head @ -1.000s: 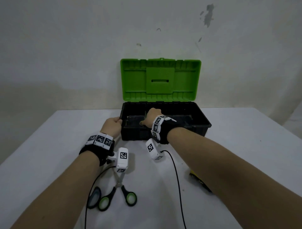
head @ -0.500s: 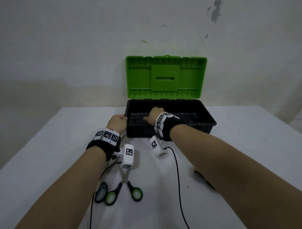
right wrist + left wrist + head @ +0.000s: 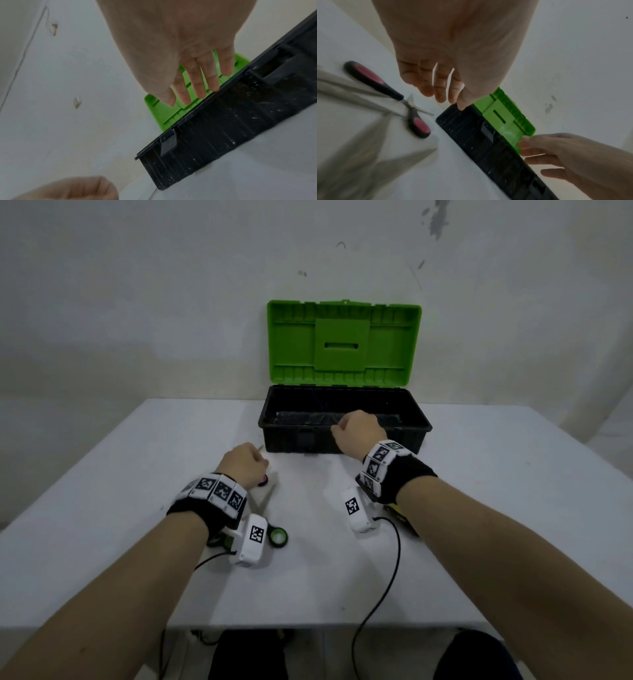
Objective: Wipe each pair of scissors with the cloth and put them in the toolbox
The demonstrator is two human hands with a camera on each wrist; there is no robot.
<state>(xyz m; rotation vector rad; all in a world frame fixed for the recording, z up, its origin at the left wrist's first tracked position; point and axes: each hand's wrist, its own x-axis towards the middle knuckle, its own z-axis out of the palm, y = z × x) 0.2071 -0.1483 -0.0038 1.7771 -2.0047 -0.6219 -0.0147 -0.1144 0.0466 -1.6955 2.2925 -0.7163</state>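
Head camera view: the left hand [image 3: 242, 464] hovers low over a white table [image 3: 479, 535], fingers loosely bent and holding nothing. Just beneath and beside it lie red-handled scissors [image 3: 385, 93], blades slightly parted, resting flat on the table close to the toolbox's front left corner. In the left wrist view a grey cloth [image 3: 351, 135] lies blurred beside and partly under these scissors. Nearer the person, a second pair, green-handled scissors [image 3: 277, 537], lies on the table, mostly hidden behind the left wrist camera. The right hand [image 3: 358, 429] is raised in front of the toolbox's front wall; the right wrist view shows its fingers [image 3: 197, 83] extended and relaxed, gripping nothing, their tips near the front rim. The toolbox [image 3: 421, 428] is black, set toward the far edge of the table, with its green lid [image 3: 343, 342] standing open and upright against the pale wall. A dark object with a yellow trace [image 3: 402, 517] lies on the table under the right wrist, too hidden to identify.
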